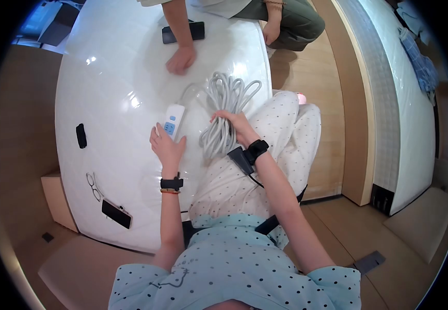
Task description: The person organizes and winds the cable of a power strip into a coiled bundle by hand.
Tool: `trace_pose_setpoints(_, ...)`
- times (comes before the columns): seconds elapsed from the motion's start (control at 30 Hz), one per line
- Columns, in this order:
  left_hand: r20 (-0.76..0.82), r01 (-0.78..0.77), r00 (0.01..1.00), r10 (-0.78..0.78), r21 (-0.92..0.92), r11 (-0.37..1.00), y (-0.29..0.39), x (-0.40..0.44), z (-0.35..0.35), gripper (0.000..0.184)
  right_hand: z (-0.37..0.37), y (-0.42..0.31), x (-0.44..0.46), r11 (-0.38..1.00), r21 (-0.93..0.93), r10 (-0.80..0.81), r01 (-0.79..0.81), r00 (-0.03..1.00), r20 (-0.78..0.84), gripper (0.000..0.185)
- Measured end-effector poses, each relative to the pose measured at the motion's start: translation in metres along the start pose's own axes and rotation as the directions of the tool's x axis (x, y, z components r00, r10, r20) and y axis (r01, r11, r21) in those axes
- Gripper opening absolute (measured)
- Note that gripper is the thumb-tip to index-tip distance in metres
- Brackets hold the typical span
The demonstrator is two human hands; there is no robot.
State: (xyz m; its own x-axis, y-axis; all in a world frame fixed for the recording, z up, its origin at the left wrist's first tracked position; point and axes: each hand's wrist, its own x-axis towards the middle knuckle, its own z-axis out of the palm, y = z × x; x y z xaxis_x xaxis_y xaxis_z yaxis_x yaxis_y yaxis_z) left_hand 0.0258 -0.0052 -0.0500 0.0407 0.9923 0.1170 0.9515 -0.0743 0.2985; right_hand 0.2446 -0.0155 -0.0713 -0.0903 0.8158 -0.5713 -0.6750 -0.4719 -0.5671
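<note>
My left hand point(168, 147) is at the lower end of a white power strip point(175, 114) with blue sockets lying on the bed. Its fingers are at the strip's left edge, and the thumb is spread off to the right. Part of the strip is hidden under the hand. My right hand point(237, 125) is closed around the middle of a looped bundle of grey cable point(223, 93). The bundle rests at the bed's edge beside my thigh, its loops fanning out above and below the hand. A thin stretch of cable runs from the strip's top toward the bundle.
Across the plastic-covered mattress point(105, 67), another person's hand point(181, 60) rests near a dark phone point(190, 32). Glasses point(94, 187), another phone point(116, 213) and a black case point(81, 136) lie to the left. A second bed point(389, 103) stands at the right.
</note>
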Motion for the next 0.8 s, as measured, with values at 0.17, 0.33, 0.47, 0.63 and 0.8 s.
trace_pose_setpoints(0.17,0.266,0.193,0.952,-0.152,-0.132,0.972,-0.023,0.012,-0.006,0.061,0.002,-0.002,0.0,1.0,-0.015,0.015,-0.014,0.998,0.059,0.018)
trace_pose_setpoints(0.33,0.513,0.513,0.838,-0.185,-0.627,0.586,0.008,0.018,-0.018,0.054,0.015,-0.013,-0.014,0.989,-0.131,-0.041,0.063,0.986,0.161,0.026)
trace_pose_setpoints(0.47,0.606,0.568,0.793,-0.07,-0.691,0.448,0.032,0.018,-0.006,0.055,0.01,-0.01,-0.012,0.992,-0.12,-0.006,0.034,0.974,0.226,0.038)
trace_pose_setpoints(0.63,0.579,0.435,0.814,0.045,-0.659,0.614,0.061,0.009,-0.008,0.075,0.002,-0.008,-0.015,0.998,-0.032,0.064,-0.059,0.98,0.191,0.05)
trace_pose_setpoints(0.8,0.612,0.54,0.79,-0.034,-0.668,0.512,0.054,0.016,-0.003,0.063,0.002,-0.003,-0.018,0.994,-0.085,0.079,-0.067,0.986,0.147,0.051)
